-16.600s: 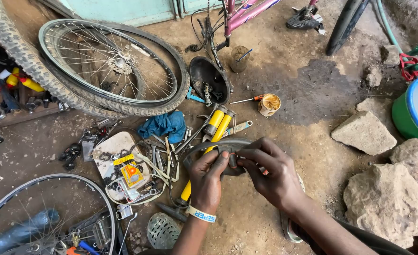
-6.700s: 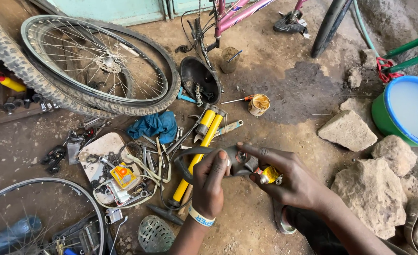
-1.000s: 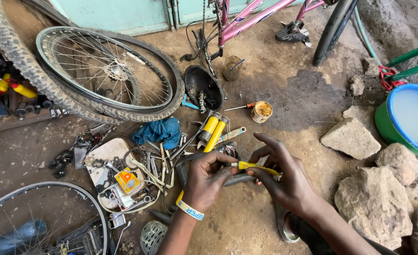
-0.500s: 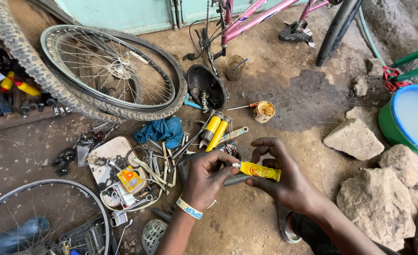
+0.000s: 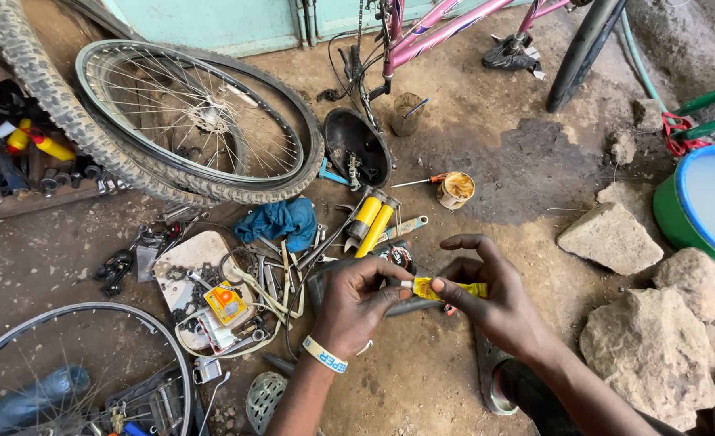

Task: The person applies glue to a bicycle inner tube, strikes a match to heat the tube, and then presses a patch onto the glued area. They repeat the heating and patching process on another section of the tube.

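While a spoked wheel [image 5: 192, 121] fills the upper left of the frame and stones [image 5: 660, 343] crowd the lower right, a yellow pump [image 5: 371, 220] lies above centre; both grips close at centre: left hand [image 5: 356, 305] on black inner tube [image 5: 410, 306], right hand [image 5: 494, 303] pinching a small yellow glue tube [image 5: 442, 287].

small yellow tube [image 5: 442, 287] lay crosswise between left hand [image 5: 352, 303] and right hand [image 5: 490, 303], pinched by fingertips of both, nozzle end toward left hand. flat yellow-and-orange packet [image 5: 225, 302] lay on pale board [image 5: 188, 252] among chain bits and tools, well left of hands. small round open tin [image 5: 455, 189] with tan contents stood on dirt beyond hands. white wristband with blue print circled left wrist.
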